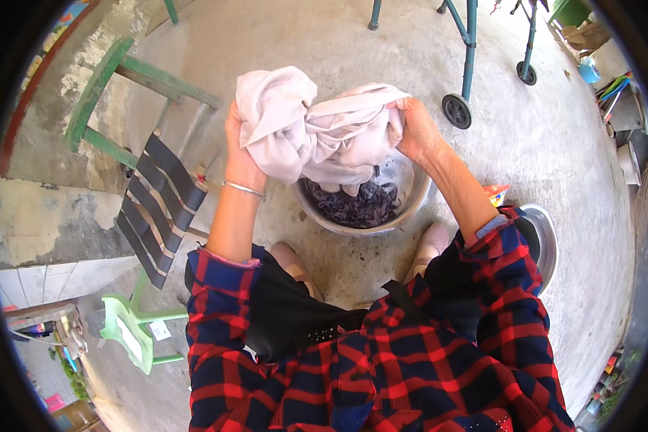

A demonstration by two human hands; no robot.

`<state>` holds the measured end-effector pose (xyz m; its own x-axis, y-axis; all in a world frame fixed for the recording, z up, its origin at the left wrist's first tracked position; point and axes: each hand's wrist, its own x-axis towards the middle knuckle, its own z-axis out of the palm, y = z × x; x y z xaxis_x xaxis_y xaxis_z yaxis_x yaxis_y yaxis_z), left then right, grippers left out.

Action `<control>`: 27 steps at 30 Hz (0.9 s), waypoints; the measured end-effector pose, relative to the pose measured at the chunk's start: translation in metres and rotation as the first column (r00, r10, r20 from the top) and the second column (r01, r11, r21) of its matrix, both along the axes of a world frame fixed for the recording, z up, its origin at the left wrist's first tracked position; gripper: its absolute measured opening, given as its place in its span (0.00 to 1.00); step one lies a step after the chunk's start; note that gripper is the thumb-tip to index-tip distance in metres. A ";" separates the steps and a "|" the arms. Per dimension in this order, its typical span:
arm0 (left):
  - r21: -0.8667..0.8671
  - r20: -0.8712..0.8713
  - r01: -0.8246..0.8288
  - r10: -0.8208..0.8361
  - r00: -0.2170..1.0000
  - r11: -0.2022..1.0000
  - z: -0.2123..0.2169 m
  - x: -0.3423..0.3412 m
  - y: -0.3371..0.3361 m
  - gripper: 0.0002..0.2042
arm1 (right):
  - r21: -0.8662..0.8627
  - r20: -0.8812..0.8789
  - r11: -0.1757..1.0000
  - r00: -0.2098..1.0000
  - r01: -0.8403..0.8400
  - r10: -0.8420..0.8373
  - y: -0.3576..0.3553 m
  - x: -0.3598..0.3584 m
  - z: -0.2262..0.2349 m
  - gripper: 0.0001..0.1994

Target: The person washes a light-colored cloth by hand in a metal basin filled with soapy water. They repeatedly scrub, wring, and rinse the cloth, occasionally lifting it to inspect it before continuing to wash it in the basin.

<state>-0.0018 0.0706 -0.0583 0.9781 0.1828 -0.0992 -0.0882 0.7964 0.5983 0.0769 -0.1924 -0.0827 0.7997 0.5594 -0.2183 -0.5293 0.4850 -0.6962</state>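
Note:
A bunched, pale pink-white cloth (353,129) is stretched between my two hands above a metal basin. My left hand (243,147) grips its left bundle, with most of the fingers hidden behind the fabric. At the other end, my right hand (416,129) is closed on the cloth's edge, thumb on top. The cloth is twisted in the middle, and its lower folds hang down into the basin (367,229). Dark wet clothes (353,205) lie in the basin, with suds (396,173) at its right side. The basin stands on the floor just beyond my feet.
To the left are a green wooden frame (97,93), a chair with dark straps (158,209) and a light green plastic stool (129,331). A wheeled blue-green metal frame (468,57) stands at the far right. Another metal basin (547,245) sits beside my right elbow, near a colourful packet (495,193).

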 end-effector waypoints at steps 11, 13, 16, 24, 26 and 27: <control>0.666 -0.546 0.441 -0.008 0.838 0.601 -0.015 0.005 -0.039 0.16 | 0.122 -0.117 0.992 0.993 0.040 -0.025 -0.010 0.000 0.044 0.10; 0.768 -0.356 0.363 -0.120 0.927 0.528 -0.017 0.001 -0.042 0.23 | 0.143 -0.094 0.988 0.994 0.064 -0.051 -0.012 -0.004 0.052 0.10; 0.813 -0.100 0.297 -0.382 0.919 0.501 0.008 -0.006 -0.062 0.35 | 0.172 -0.052 0.985 0.999 0.013 -0.005 -0.008 -0.014 0.070 0.11; 0.223 -0.176 0.380 -0.346 0.922 0.898 -0.005 -0.012 -0.089 0.23 | -0.074 0.001 0.997 1.000 0.019 -0.019 -0.010 0.006 0.048 0.20; 0.049 -0.090 0.339 -0.334 0.938 0.939 -0.008 -0.005 -0.075 0.23 | 0.045 -0.073 0.998 0.996 -0.046 0.049 -0.014 0.009 0.057 0.20; -0.036 -0.051 0.316 -0.317 0.947 0.948 -0.008 -0.002 -0.067 0.23 | 0.110 -0.108 0.991 0.990 -0.079 0.091 -0.014 0.009 0.063 0.19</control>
